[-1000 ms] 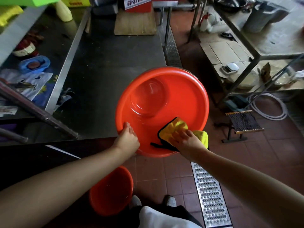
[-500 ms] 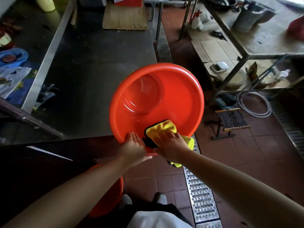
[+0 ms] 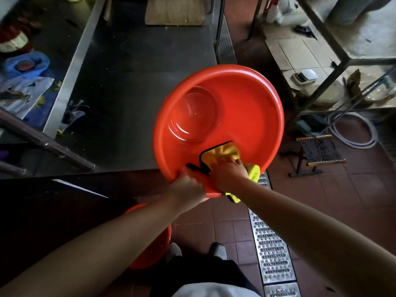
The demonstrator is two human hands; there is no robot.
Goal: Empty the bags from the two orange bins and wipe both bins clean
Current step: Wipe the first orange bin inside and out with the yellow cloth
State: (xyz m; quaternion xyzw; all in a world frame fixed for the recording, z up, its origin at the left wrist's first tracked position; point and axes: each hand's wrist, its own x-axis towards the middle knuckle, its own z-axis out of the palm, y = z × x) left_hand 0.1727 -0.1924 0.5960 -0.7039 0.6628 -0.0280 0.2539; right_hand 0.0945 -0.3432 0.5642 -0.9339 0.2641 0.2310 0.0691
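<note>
The left hand (image 3: 188, 185) grips the near rim of the orange bin (image 3: 246, 112), which is held tilted over the near right corner of the steel table (image 3: 132, 82) with its inside facing up. The right hand (image 3: 228, 173) presses a yellow cloth (image 3: 222, 152) against the bin's inner wall beside the left hand. A second orange bin (image 3: 150, 249) sits on the tiled floor (image 3: 353, 189) by the person's feet.

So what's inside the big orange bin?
Inside the big orange bin there is just a yellow cloth, pressed on the near wall by the right hand. No bags show. The bit under the cloth and hand is hidden.
</note>
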